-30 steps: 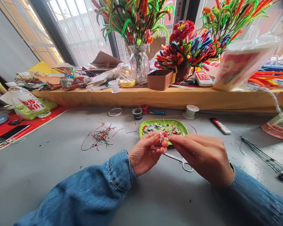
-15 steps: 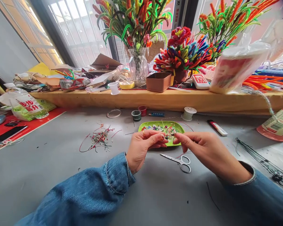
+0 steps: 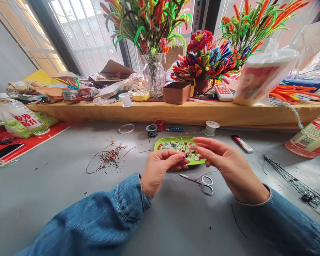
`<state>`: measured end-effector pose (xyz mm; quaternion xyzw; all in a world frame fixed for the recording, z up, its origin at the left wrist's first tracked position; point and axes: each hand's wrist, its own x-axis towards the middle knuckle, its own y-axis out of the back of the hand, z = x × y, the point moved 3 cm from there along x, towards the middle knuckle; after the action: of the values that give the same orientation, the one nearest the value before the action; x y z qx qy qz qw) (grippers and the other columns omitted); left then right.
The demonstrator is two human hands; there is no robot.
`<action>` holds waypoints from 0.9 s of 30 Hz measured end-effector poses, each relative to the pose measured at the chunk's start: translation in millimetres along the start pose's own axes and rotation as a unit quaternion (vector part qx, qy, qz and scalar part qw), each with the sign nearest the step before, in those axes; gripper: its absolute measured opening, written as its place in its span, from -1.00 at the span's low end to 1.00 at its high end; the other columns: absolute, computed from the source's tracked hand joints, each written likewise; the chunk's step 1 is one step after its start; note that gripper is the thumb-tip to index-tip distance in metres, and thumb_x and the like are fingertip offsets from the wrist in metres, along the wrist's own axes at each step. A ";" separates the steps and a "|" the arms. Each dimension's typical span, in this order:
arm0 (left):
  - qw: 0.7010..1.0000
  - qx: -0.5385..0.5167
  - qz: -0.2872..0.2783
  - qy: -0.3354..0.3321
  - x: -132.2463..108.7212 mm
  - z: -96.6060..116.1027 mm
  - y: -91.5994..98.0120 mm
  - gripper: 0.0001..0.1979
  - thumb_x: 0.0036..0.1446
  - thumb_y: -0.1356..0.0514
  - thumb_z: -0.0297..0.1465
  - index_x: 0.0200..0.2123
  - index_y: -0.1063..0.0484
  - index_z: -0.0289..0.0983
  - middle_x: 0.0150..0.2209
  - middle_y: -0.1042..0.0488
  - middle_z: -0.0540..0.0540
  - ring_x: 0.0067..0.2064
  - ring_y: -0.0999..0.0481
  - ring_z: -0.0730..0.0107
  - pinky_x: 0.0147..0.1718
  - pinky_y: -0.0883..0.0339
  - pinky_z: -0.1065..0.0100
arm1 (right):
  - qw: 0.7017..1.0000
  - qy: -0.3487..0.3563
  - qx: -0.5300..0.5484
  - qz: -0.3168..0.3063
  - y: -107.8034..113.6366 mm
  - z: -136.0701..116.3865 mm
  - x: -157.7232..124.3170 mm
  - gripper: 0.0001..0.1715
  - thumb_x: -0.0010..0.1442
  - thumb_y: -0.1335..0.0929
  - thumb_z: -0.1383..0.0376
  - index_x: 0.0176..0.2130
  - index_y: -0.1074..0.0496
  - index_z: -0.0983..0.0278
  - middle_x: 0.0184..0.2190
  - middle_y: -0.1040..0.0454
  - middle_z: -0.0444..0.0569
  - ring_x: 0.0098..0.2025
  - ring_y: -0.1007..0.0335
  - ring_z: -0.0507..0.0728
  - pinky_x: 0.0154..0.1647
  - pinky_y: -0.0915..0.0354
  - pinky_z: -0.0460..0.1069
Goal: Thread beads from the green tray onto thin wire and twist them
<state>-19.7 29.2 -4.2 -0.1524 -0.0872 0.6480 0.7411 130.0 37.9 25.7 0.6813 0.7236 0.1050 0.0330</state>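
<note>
Beadwork [image 3: 184, 158] sits over the tray's near side, pinched between thumb and forefinger of the left hand [image 3: 158, 170]; its smallness likely explains the fingertip hold. The right hand [image 3: 229, 163] is just beside it, grip wide, nothing plainly visible between fingers and thumb. The green tray [image 3: 196, 163] contains loose mixed-colour beads [image 3: 176, 145], its rim presumably stopping them rolling away. Scissors [image 3: 202, 182] lie nearer the person on the surface [image 3: 42, 202], handles rightward, probably for easy reach. Beyond the tray, a green spool [image 3: 152, 131], a red spool [image 3: 159, 124] and a white spool [image 3: 212, 128] stand ready-wound; clippings [image 3: 110, 159] are heaped leftward, apart from the beads. On the ledge [image 3: 96, 113], a vase [image 3: 153, 76] holds stems; the contents of the box [image 3: 176, 94] are hidden.
</note>
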 end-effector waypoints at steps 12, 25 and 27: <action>0.999 0.045 -0.012 -0.009 -1.0 -3.2 -0.6 -0.80 -0.13 -0.22 -0.35 -0.46 -0.45 -0.39 -0.48 -0.49 -0.10 -0.40 -0.46 0.42 -0.31 -0.31 0.38 | 0.980 -0.058 -0.055 -0.181 -15.1 5.4 -9.6 -0.50 0.10 -0.14 0.03 -0.57 -0.32 0.34 -0.71 -0.14 -0.18 -0.64 -0.03 -0.07 -0.62 0.00 -0.13; 0.992 0.003 -0.090 0.086 -5.9 -6.8 -5.5 -0.70 -0.02 -0.10 -0.25 -0.31 -0.43 -0.36 -0.34 -0.50 -0.20 -0.38 -0.48 0.38 -0.47 -0.24 0.49 | 0.990 -0.009 0.047 -0.132 -11.8 2.3 -4.0 -0.71 0.04 -0.27 0.16 -0.39 -0.43 0.34 -0.60 -0.24 -0.15 -0.57 -0.04 -0.08 -0.58 -0.03 -0.15; 0.992 0.002 -0.093 0.087 -5.9 -6.5 -5.9 -0.68 -0.01 -0.09 -0.23 -0.30 -0.43 -0.35 -0.34 -0.50 -0.20 -0.38 -0.48 0.37 -0.47 -0.24 0.48 | 0.991 -0.002 0.033 -0.133 -11.0 0.8 -4.4 -0.70 0.04 -0.27 0.16 -0.38 -0.44 0.33 -0.59 -0.25 -0.15 -0.57 -0.03 -0.08 -0.58 -0.04 -0.15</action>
<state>-13.0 22.0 -8.0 -0.1983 -0.0346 0.5610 0.8030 119.7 33.1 22.3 0.5797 0.8109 0.0750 0.0256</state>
